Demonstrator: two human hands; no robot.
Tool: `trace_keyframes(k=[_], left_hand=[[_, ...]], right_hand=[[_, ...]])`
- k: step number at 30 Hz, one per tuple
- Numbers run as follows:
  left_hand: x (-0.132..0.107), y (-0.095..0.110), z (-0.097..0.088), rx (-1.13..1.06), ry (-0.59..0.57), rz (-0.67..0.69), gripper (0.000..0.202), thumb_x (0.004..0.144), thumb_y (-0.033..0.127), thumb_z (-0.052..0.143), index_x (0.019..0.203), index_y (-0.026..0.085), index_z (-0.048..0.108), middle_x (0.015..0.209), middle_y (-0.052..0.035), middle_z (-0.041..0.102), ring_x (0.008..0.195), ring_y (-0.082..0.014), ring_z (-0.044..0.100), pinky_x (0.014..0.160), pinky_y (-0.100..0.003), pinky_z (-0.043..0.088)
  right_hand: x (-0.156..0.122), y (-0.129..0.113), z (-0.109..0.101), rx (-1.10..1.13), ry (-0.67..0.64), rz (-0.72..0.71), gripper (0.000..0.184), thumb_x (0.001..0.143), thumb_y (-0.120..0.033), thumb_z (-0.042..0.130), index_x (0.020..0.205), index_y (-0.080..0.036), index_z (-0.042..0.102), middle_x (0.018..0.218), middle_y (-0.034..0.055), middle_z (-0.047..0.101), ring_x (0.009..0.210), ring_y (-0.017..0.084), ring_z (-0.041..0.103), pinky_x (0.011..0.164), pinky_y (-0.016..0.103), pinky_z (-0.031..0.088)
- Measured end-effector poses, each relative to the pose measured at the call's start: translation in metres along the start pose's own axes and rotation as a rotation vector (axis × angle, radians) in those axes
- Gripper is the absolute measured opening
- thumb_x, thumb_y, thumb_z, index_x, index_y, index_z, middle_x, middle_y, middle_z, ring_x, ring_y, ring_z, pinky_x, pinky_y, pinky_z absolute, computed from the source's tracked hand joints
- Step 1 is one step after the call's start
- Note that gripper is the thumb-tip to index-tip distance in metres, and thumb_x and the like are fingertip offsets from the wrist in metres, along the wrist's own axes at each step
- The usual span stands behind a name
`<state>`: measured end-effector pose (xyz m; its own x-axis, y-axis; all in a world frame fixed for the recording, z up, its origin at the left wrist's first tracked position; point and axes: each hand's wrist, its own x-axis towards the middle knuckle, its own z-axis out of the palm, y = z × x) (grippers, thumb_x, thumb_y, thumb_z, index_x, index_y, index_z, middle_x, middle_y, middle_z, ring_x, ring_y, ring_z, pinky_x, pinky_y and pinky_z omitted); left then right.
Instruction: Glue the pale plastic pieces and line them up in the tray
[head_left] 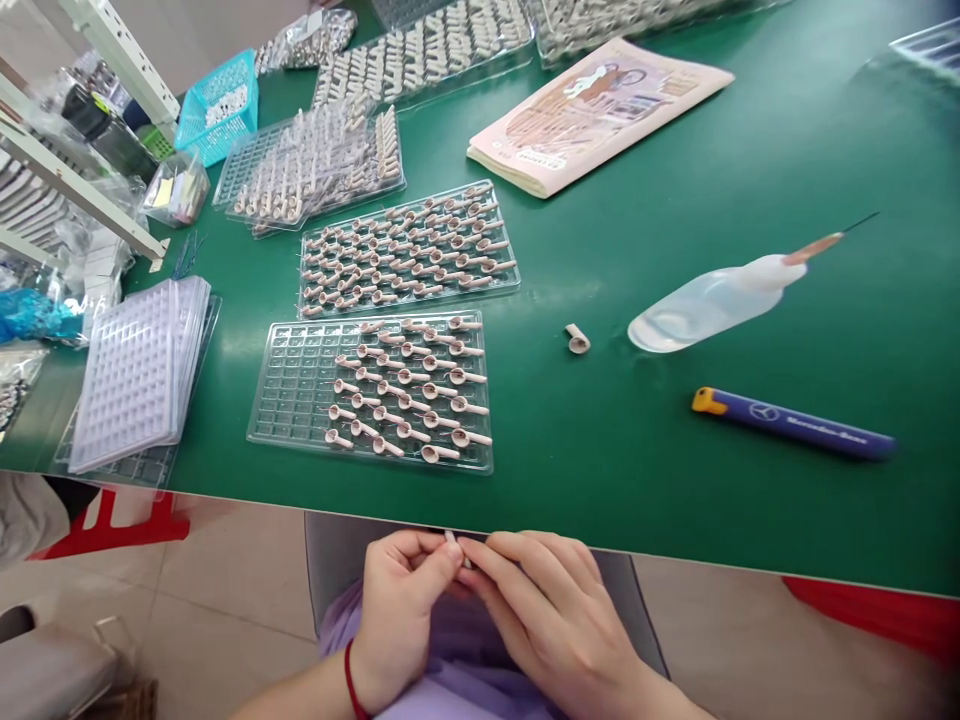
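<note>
A small pale piece (451,539) lies right in the grip, between the two hands and just off the near edge of the worktop (600,480); its long axis seems to slant from upper left to lower right. The left hand (405,605) has its thumb closed on it against a curled forefinger, while the right hand (547,610) meets its lower end with bent fingers, whose hold I cannot tell. A partly filled tray (292,390) lies ahead, slightly left, nearer the left hand
</note>
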<state>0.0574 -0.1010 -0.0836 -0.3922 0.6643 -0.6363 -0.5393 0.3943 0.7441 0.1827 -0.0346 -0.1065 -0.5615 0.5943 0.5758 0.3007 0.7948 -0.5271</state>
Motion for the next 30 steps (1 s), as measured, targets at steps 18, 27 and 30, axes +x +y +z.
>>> trace_keyframes(k=[18, 27, 30], left_hand=[[0.004, 0.009, 0.001, 0.048, 0.000, -0.012, 0.027, 0.064, 0.037, 0.086, 0.066, 0.011, 0.076, 0.060, -0.0062, 0.072, 0.052, -0.0127, 0.062, 0.058, -0.023, 0.052], [0.007, 0.009, -0.011, 0.106, -0.123, -0.022, 0.027, 0.073, 0.038, 0.081, 0.076, 0.012, 0.079, 0.070, -0.0078, 0.075, 0.062, -0.0155, 0.067, 0.065, -0.025, 0.055], [0.006, 0.006, -0.012, 0.094, -0.113, -0.015, 0.026, 0.074, 0.038, 0.081, 0.078, 0.013, 0.079, 0.071, -0.0075, 0.076, 0.064, -0.0152, 0.067, 0.066, -0.024, 0.055]], right_hand=[[-0.002, -0.005, 0.006, -0.025, 0.051, 0.043, 0.013, 0.092, -0.010, 0.055, 0.097, -0.015, 0.066, 0.082, 0.0061, 0.066, 0.077, 0.017, 0.058, 0.074, 0.033, 0.044], [-0.003, -0.004, 0.006, 0.013, 0.044, 0.044, 0.013, 0.092, -0.010, 0.055, 0.097, -0.015, 0.066, 0.081, 0.0049, 0.066, 0.077, 0.016, 0.059, 0.073, 0.032, 0.042], [-0.002, -0.003, 0.004, 0.017, 0.039, 0.032, 0.015, 0.094, -0.009, 0.053, 0.100, -0.013, 0.065, 0.083, 0.0058, 0.067, 0.079, 0.016, 0.058, 0.074, 0.032, 0.042]])
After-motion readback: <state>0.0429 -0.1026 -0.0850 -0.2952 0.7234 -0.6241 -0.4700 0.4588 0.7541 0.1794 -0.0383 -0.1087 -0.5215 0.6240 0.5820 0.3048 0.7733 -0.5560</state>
